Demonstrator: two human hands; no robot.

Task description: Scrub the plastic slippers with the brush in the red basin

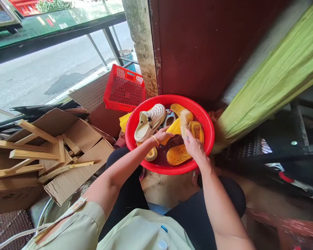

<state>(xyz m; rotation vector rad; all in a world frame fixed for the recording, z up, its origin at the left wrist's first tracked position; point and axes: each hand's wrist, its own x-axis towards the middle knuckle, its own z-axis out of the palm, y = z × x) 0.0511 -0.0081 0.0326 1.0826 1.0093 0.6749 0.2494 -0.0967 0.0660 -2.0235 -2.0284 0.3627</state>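
A red basin [209, 137] with water stands between my knees. My left hand [162, 135] is closed on a yellow slipper [174, 128], tilted above the water. In my right hand [195, 145] is a scrub brush [184, 122] with pale bristles, held upright against or just beside the slipper; the exact contact is hard to make out. A cream clog [158, 114] rests at the basin's left side. Other yellow slippers lie in the basin, one a ribbed slipper [177, 155] near the front. Behind my left hand sits a light blue shoe [169, 118], partly hidden.
Behind the basin to the left is a red plastic crate [125, 86]. Cardboard [78, 170] and wooden pieces [36, 156] are piled at my left. A dark red door panel [198, 48] rises behind the basin, and a green cloth [271, 83] hangs at the right.
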